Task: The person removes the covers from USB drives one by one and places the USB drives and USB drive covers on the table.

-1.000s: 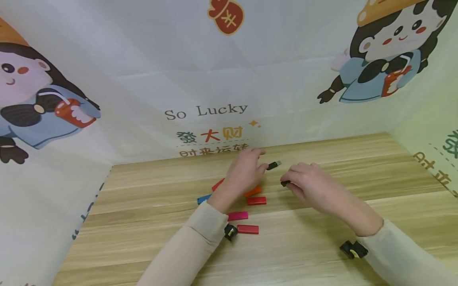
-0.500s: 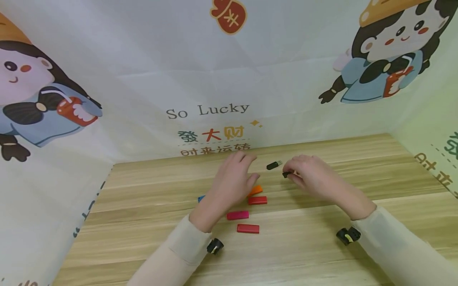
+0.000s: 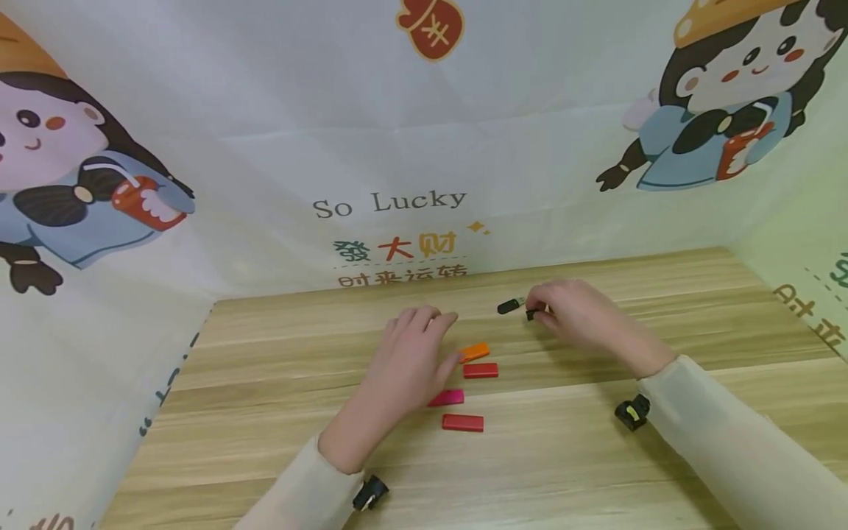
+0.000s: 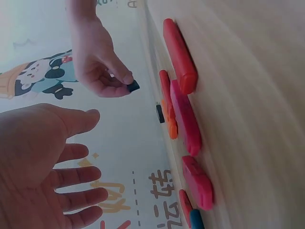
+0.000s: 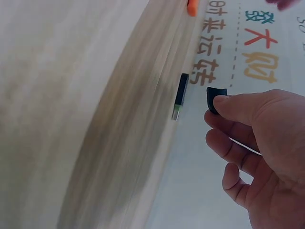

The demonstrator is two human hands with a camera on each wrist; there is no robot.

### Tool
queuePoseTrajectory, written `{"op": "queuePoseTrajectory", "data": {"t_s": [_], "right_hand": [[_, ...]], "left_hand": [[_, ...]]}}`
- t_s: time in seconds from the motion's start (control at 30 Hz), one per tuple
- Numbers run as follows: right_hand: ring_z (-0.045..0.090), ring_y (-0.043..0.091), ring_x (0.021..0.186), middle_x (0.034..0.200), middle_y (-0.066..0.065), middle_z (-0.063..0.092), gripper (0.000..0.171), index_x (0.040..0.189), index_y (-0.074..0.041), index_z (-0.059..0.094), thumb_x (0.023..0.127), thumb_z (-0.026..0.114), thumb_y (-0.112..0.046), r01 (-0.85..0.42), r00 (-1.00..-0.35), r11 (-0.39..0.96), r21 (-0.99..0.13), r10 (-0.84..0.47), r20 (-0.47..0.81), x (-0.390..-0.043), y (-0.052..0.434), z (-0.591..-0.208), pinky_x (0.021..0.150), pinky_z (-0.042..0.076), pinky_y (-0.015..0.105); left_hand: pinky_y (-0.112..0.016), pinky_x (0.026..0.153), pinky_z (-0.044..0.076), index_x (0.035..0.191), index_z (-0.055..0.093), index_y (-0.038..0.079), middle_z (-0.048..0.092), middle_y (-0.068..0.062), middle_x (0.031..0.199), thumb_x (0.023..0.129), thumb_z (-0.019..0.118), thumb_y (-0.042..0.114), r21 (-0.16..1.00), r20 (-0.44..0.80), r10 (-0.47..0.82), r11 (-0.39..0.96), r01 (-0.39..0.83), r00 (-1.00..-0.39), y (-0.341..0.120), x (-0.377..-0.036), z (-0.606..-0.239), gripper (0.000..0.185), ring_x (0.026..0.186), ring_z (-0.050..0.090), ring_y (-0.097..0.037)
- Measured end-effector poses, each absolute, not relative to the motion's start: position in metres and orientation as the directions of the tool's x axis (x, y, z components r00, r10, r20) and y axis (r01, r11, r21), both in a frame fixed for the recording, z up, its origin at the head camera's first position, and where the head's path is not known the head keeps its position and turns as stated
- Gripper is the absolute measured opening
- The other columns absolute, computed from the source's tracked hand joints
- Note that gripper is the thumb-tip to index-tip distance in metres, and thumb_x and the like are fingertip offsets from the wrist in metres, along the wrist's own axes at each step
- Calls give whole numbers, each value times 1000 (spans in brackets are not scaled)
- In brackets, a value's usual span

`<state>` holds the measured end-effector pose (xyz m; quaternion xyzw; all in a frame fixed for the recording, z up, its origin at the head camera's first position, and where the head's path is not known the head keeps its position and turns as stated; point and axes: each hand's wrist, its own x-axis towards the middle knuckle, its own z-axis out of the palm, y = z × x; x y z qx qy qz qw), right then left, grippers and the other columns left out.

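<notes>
My right hand pinches a small black USB stick cap between thumb and fingertips, raised over the table's far part. Close beside it, a black USB stick lies on the wood, its metal plug bare and pointing right. My left hand hovers over the coloured sticks with fingers spread loosely and nothing in its palm. Nearest to its thumb lies an orange stick. The left hand partly covers a pink stick in the head view.
Two red sticks lie in the column with the orange and pink ones. The left wrist view shows another pinkish-red stick and a blue one, hidden in the head view. A printed cloth walls the wooden table.
My left hand has drawn back to the left, away from the black USB stick, which stays in place. My right hand has moved forward with the cap, closer to the stick.
</notes>
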<state>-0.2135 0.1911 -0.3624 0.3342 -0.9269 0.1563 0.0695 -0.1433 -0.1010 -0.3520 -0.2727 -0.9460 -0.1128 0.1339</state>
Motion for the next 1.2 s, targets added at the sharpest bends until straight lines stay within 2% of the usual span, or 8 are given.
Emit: {"op": "queuePoseTrajectory", "data": {"t_s": [0.33,0.67,0.83,1.2], "right_hand": [[71,23,87,93,6,75,8,98,-6,75,95,74,2,-626,-779,730,-274,-601,177,-233,190,-366,81,60,46],[71,25,93,97,7,75,10,101,-4,76,96,71,4,-586,-801,727,-359,-586,120,-244,191,-372,86,59,47],[71,23,92,97,7,75,9,102,-2,76,97,72,3,-576,-802,717,-392,-588,102,-246,191,-375,86,59,47],[71,26,94,99,10,76,10,105,1,77,97,71,3,-568,-806,714,-410,-584,99,-250,193,-382,86,59,48]], "left_hand": [[-56,115,41,145,60,8,58,-16,146,95,82,36,96,305,514,821,563,-802,-117,-128,-359,61,138,50,-38],[-59,120,35,149,57,8,51,-19,156,94,82,41,99,300,529,810,578,-794,-132,-115,-365,69,148,42,-43],[-60,121,33,151,56,8,50,-18,156,94,81,48,97,299,522,816,570,-799,-138,-110,-366,74,149,40,-44],[-61,119,36,149,58,10,52,-15,155,94,80,49,79,320,520,818,570,-792,-142,-107,-369,71,147,43,-43]]}}
